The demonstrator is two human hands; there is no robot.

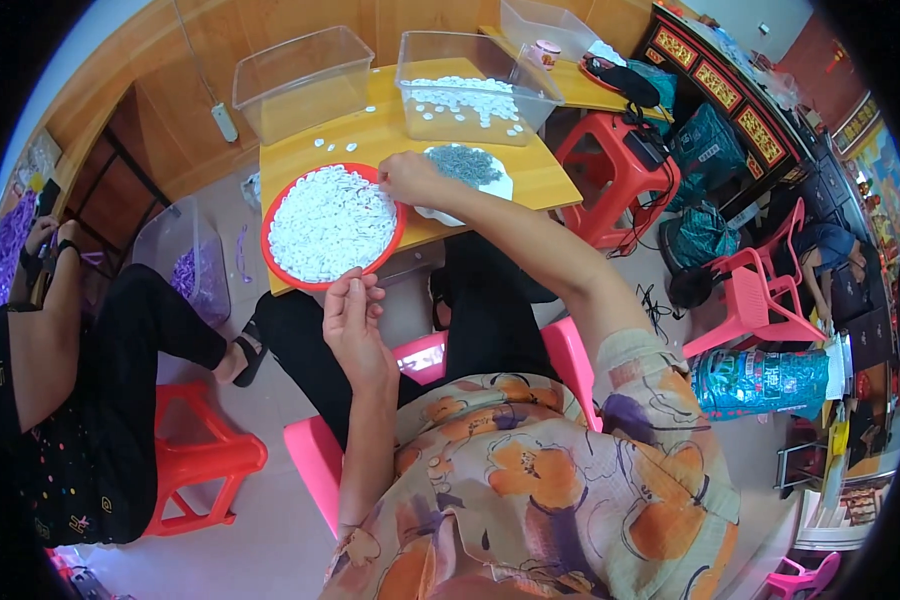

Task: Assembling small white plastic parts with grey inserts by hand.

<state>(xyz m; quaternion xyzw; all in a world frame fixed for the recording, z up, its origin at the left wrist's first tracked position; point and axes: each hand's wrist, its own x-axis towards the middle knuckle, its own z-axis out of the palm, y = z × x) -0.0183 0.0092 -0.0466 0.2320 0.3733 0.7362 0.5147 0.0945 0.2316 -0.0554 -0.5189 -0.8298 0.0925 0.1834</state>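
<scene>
A round red basin (267,246) sits at the near left of the yellow table, heaped with small white pieces (332,225). At its near rim I hold up my left hand (355,325), thumb and fingers pinched together; whatever lies between them is too small to name. My right hand (408,178) is closed at the basin's right rim, its fingertips pointing down and mostly hidden. Just right of that hand, small dark grey-green bits (465,163) lie piled on a white plate-like base (502,187). A few loose white pieces (351,147) are scattered behind the basin.
On the yellow table (540,180) stand two see-through bins: the right one (420,122) holds white pieces. A red stool (610,165) with dark cables is at right. At left another person sits on a red stool (205,445), beside a bin of purple strips (198,270).
</scene>
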